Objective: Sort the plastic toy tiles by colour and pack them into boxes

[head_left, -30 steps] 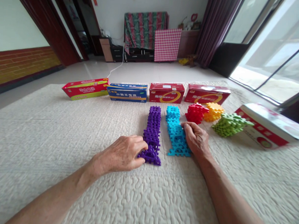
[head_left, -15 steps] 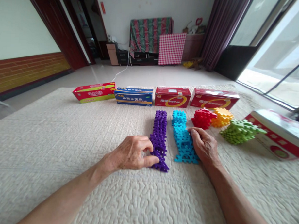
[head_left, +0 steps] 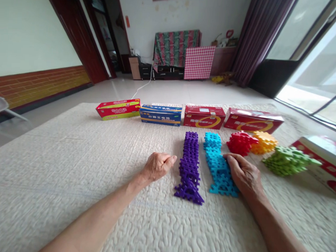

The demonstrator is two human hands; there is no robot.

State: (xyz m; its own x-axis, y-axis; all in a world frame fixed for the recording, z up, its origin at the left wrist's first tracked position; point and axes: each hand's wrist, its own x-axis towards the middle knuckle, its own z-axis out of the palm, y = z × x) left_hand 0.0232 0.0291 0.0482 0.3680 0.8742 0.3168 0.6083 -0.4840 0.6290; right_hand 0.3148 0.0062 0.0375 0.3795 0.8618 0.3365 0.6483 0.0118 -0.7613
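A row of overlapping purple plastic pieces [head_left: 190, 161] runs away from me on the cream quilted cover. Left of it, apart from the pieces, my left hand [head_left: 159, 166] is closed, thumb against the curled fingers, with nothing visible in it. Beside the purple row lies a similar row of light blue pieces [head_left: 219, 168]. My right hand [head_left: 245, 174] rests along the right edge of the blue row, fingers together and partly hidden; whether it grips a piece cannot be seen. Further right are piles of red pieces [head_left: 241, 142], yellow pieces [head_left: 264, 142] and green pieces [head_left: 289, 161].
Behind the pieces stand a red and green box [head_left: 119, 109], a blue box [head_left: 160, 115] and two red boxes [head_left: 204, 117] [head_left: 253, 121]. A larger red and white box [head_left: 321, 160] is at the right edge. The quilted cover [head_left: 73, 155] spreads across the front.
My left hand has let go of the front of the purple row, moved away to the left and closed. My right hand stays beside the blue row. The view has shifted.
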